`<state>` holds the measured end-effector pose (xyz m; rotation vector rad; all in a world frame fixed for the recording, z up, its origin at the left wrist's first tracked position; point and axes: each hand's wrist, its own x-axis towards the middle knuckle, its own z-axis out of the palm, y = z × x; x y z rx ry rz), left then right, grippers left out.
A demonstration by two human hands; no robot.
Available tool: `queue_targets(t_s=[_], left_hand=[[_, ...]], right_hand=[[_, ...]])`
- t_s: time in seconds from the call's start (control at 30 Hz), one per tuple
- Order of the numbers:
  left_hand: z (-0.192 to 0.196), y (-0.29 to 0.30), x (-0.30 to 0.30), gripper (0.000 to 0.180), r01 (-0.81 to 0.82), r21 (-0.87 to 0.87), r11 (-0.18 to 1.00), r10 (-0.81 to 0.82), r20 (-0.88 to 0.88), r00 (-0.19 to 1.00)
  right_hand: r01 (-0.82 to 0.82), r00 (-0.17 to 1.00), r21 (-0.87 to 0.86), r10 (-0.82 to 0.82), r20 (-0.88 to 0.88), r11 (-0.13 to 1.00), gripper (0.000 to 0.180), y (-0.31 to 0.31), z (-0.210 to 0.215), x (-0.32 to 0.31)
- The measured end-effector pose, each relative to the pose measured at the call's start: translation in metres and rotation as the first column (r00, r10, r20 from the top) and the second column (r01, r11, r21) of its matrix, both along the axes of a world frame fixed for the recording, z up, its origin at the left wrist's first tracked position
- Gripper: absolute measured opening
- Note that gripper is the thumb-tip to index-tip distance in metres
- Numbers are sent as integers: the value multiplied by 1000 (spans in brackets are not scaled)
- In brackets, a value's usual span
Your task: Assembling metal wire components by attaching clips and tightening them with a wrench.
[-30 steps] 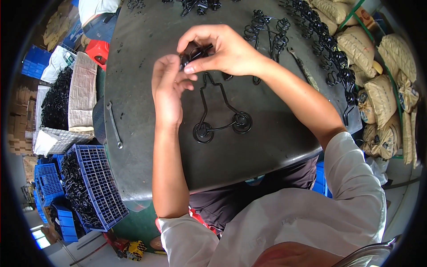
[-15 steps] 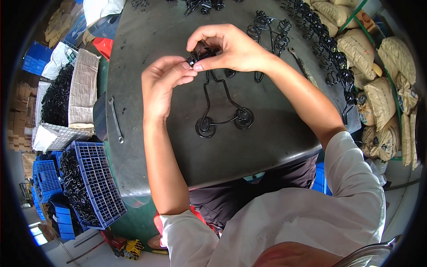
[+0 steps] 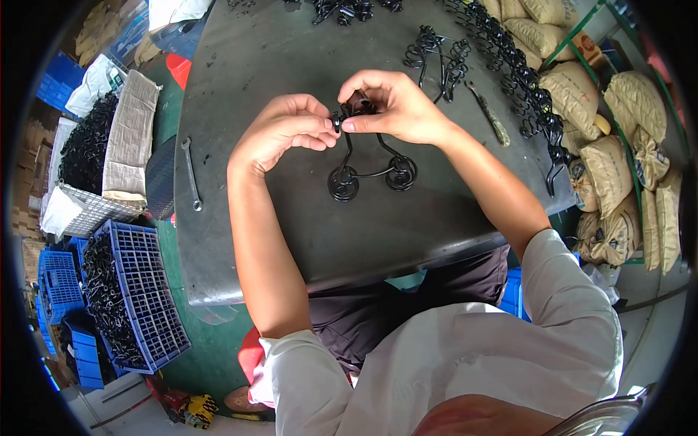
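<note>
A black bent-wire spring piece (image 3: 369, 168) with two round coils at its lower end hangs over the dark metal table (image 3: 291, 58). My right hand (image 3: 396, 107) pinches its upper end along with a small dark part. My left hand (image 3: 285, 131) meets it from the left, fingertips closed on the same upper end. Both hands are held just above the tabletop near its middle.
More black wire springs (image 3: 436, 54) lie at the far side, and a long row of them (image 3: 520, 80) runs along the right edge. A wrench (image 3: 190, 174) lies at the left, a hand tool (image 3: 488, 112) at the right. Blue crates (image 3: 134, 291) of parts stand lower left, sacks (image 3: 625, 145) on the right.
Both hands and the wire piece have stayed close together while shifting slightly toward the table's middle; my fingers have changed their hold on its upper end.
</note>
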<state>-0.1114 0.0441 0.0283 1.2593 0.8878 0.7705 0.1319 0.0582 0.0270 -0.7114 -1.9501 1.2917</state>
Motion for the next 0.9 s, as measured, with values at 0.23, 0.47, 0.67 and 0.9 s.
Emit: queue_targets(t_s=[0.23, 0.47, 0.67, 0.9], left_hand=[[3, -3, 9, 25, 53, -90, 995, -61, -84, 995], [-5, 1, 9, 32, 48, -109, 993, -63, -135, 989], [-7, 1, 6, 26, 26, -156, 987, -38, -72, 997], [-10, 2, 3, 20, 90, -140, 986, -93, -12, 996]], right_hand=[[33, 998, 18, -34, 60, 999, 32, -14, -9, 5], [14, 999, 19, -15, 32, 1000, 27, -13, -11, 0], [11, 996, 42, -15, 85, 999, 27, -9, -12, -1], [15, 991, 68, -24, 130, 998, 29, -10, -10, 0]])
